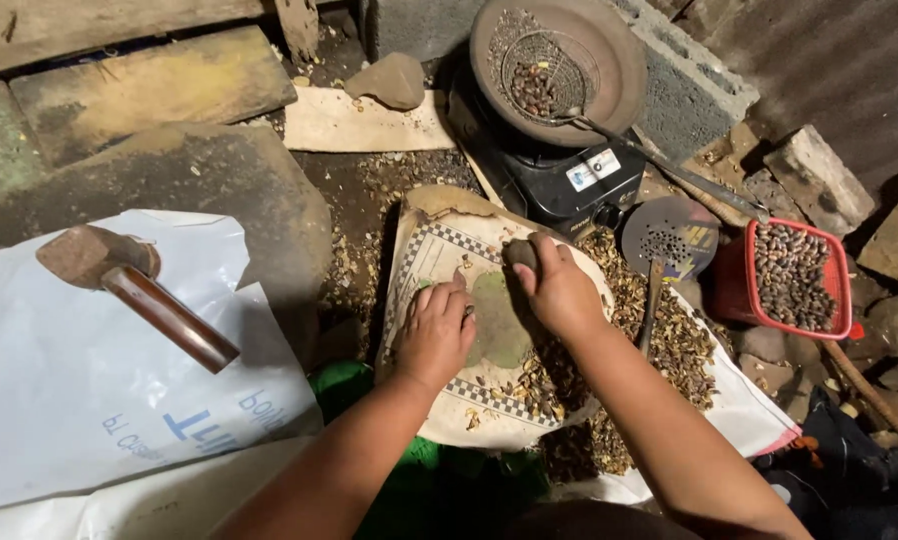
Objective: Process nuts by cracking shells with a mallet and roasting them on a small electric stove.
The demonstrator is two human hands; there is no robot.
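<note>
My right hand (561, 287) is shut on a small grey stone (522, 254), held above a flat green-grey slab (499, 325) that lies on a checkered-edged sack (439, 250). My left hand (436, 333) rests on the slab's left edge, fingers pinched on something small that I cannot make out. Broken shells and kernels (529, 385) lie scattered on the sack just below both hands.
A pile of shells (679, 345) spreads to the right. A red basket of nuts (794, 275) stands further right, beside a perforated ladle (669, 240). A round pan with a wire basket (554, 65) sits on a black stove (559, 175). A hammer (139, 290) lies on white sacking at left.
</note>
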